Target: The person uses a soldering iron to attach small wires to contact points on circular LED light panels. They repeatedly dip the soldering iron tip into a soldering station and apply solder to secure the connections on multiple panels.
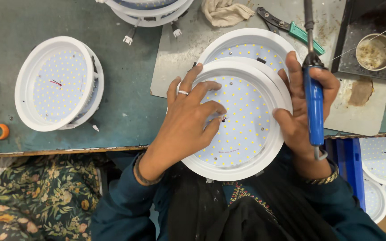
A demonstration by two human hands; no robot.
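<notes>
Fingers (211,109) of left hand (182,122) pinch wire at LED panel light (237,120) centre; right hand (307,107) grips blue soldering iron (314,105), soldering likely needs tip brought down.

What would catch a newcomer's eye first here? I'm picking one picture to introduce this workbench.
First, the round white LED panel at centre, dotted with yellow chips, where the left hand pinches a small wire near its middle. Next, the blue-handled soldering iron held upright in the right hand at the panel's right edge. A stack of similar panels lies on the green bench to the left.
</notes>
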